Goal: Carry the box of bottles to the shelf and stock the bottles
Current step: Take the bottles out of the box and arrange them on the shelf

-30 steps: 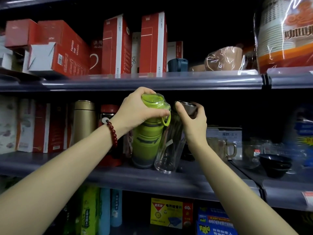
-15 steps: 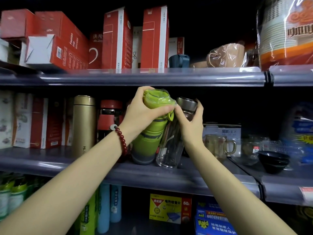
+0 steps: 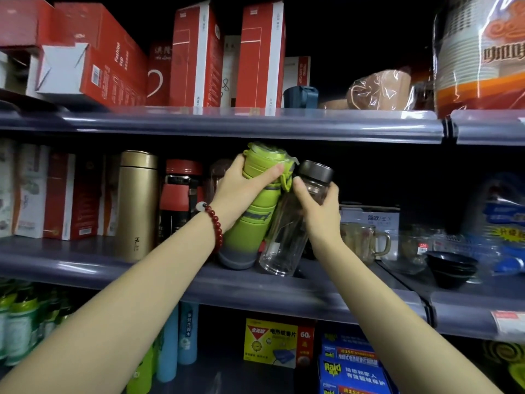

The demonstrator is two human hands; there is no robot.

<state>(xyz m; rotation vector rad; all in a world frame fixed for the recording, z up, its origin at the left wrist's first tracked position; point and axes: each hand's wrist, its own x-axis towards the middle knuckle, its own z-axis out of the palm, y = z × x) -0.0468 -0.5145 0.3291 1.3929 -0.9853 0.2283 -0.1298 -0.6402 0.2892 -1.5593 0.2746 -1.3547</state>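
Observation:
On the middle shelf (image 3: 159, 273) stand two bottles side by side, both tilted. My left hand (image 3: 244, 191) grips the green bottle (image 3: 255, 220) just under its plastic-wrapped lid. My right hand (image 3: 319, 207) holds the clear glass bottle (image 3: 287, 240) with the dark cap near its top. The two bottles touch each other, and their bases rest on the shelf near its front edge. The box of bottles is out of view.
A gold flask (image 3: 137, 206) and a red-and-black bottle (image 3: 179, 200) stand left of the green one. Glass mugs (image 3: 366, 243) and black bowls (image 3: 451, 268) sit to the right. Red boxes (image 3: 196, 55) fill the upper shelf; spray bottles and boxes occupy the one below.
Both bottles have tilted further to the right and slid slightly deeper onto the shelf. The camera has moved closer, so more of the lower shelf shows.

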